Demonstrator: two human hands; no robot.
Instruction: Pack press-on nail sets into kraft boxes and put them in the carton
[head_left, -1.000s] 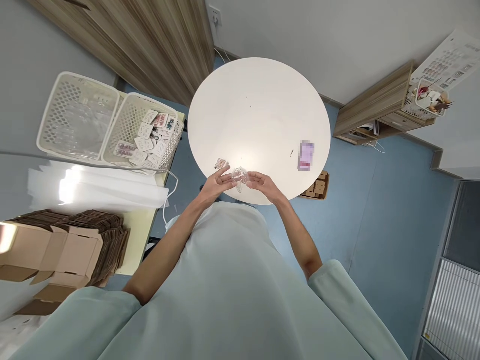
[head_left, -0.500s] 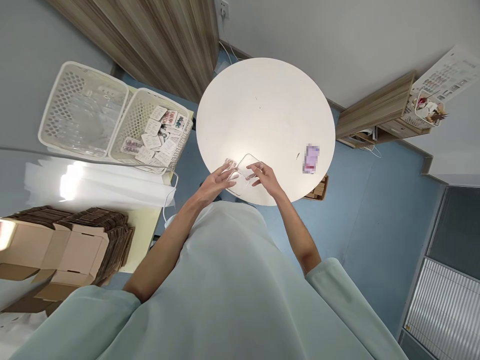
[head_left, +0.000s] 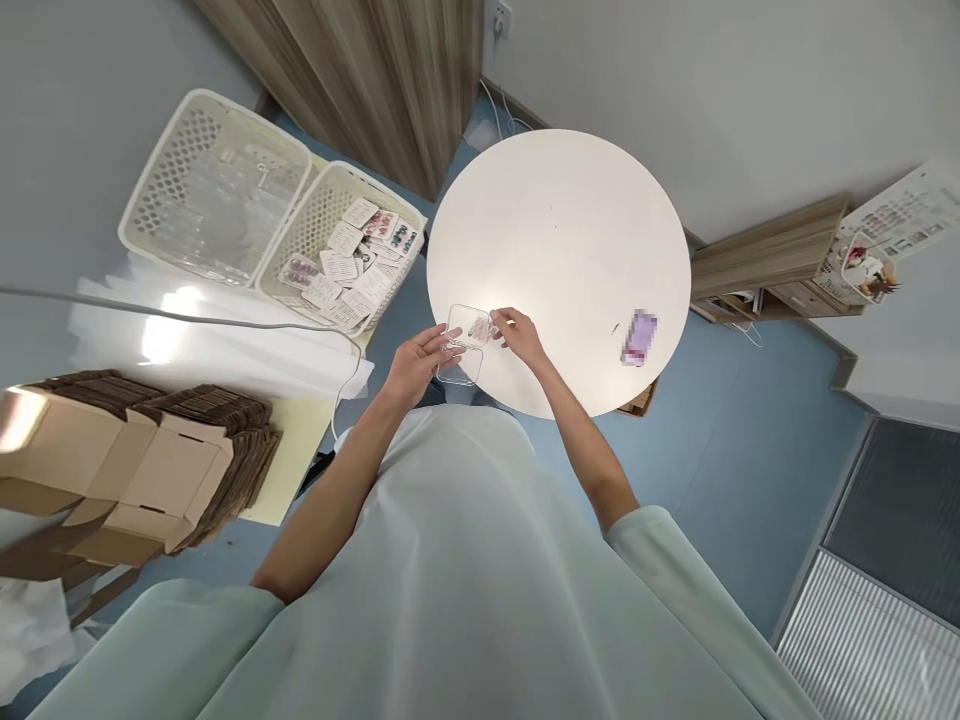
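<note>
My left hand (head_left: 414, 368) is closed on a clear plastic box (head_left: 460, 368), its thumb and fingers at the box's left side. The box is hinged open, with one half above the other, at the front left of the round white table (head_left: 570, 230). My right hand (head_left: 521, 338) pinches a small card with reddish pieces (head_left: 480, 328) at the right edge of the upper half. Part of the card lies over or within that half; its exact depth is hard to tell.
A pixelated purple item (head_left: 639, 338) lies at the table's right. On the left stand a white basket of cards (head_left: 341, 175), a white basket of clear plastic boxes (head_left: 214, 95) and stacked flat cardboard boxes (head_left: 176, 470). A grey cable (head_left: 187, 316) runs across there.
The reddish card has passed from beside my left fingers to my right fingertips. The open box has turned and shifted left. The whole view has swung slightly.
</note>
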